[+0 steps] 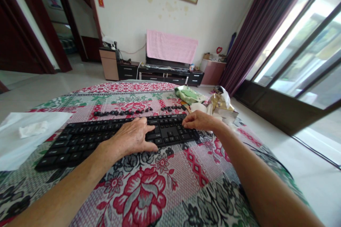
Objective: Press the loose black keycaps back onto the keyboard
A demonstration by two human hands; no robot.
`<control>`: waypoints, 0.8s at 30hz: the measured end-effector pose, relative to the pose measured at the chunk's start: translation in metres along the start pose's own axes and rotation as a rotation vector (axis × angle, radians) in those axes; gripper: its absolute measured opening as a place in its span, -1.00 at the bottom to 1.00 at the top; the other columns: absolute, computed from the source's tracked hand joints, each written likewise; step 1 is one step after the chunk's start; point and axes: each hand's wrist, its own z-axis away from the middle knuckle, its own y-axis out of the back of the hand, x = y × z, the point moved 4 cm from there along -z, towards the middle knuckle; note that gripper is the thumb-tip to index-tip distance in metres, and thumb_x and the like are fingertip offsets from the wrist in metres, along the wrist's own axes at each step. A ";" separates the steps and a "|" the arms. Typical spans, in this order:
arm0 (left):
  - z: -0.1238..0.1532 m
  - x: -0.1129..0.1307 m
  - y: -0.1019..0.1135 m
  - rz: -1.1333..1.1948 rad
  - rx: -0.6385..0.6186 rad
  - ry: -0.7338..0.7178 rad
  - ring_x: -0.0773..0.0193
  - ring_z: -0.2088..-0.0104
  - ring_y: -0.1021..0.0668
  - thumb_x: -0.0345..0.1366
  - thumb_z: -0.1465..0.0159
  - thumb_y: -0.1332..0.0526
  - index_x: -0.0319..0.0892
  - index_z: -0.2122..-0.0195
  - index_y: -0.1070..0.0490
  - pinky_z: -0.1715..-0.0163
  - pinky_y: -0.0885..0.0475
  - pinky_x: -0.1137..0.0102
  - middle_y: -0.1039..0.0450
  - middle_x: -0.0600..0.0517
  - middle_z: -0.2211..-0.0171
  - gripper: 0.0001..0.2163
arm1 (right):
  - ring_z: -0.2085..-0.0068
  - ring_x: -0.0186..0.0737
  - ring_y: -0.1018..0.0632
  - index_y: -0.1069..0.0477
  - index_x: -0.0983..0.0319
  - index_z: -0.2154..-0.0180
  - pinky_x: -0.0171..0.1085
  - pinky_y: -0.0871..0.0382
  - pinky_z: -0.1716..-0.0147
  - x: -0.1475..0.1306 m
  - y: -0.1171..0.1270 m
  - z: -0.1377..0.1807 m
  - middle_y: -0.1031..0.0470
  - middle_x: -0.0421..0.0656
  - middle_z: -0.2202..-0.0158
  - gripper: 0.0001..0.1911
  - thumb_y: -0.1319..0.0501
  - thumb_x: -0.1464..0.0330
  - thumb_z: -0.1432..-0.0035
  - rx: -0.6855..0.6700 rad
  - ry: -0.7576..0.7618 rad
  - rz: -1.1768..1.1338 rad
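A black computer keyboard lies across the flowered tablecloth. My left hand rests flat on its middle, thumb and fingers spread, covering several keys. At the keyboard's right end, my right hand is closed in a pinch over the number pad; whatever is between the fingertips is hidden. Behind the keyboard runs a loose row of small black keycaps, with a second group of keycaps farther right, close to my right hand.
White paper with a crumpled tissue lies at the left. A green packet and a gold-coloured bag sit behind my right hand. A black cable runs along the table's right side. Beyond stands a TV cabinet.
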 end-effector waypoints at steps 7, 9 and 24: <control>0.000 0.001 0.003 0.004 -0.009 0.012 0.20 0.34 -0.35 0.21 0.09 -0.05 -0.05 0.09 -0.33 0.41 -0.22 0.38 -0.26 -0.02 0.34 -0.39 | 0.50 -0.39 -0.31 -0.45 0.24 0.40 -0.38 -0.18 0.50 -0.004 -0.001 0.000 -0.39 -0.22 0.52 -0.79 -0.10 0.31 0.07 -0.018 0.014 0.026; 0.000 0.001 0.003 0.008 -0.011 0.018 0.19 0.33 -0.35 0.20 0.09 -0.06 -0.05 0.09 -0.33 0.39 -0.23 0.38 -0.26 -0.02 0.34 -0.39 | 0.54 -0.40 -0.27 -0.44 0.25 0.48 -0.37 -0.15 0.54 -0.006 -0.001 -0.001 -0.34 -0.24 0.58 -0.80 -0.08 0.30 0.05 -0.041 0.009 0.056; -0.001 -0.001 -0.001 -0.007 -0.007 0.008 0.19 0.32 -0.35 0.22 0.09 -0.03 -0.03 0.07 -0.31 0.39 -0.21 0.38 -0.25 -0.02 0.33 -0.37 | 0.54 -0.38 -0.35 -0.48 0.25 0.45 -0.38 -0.25 0.55 0.002 0.001 -0.009 -0.40 -0.19 0.57 -0.83 -0.18 0.34 0.15 -0.048 -0.126 -0.091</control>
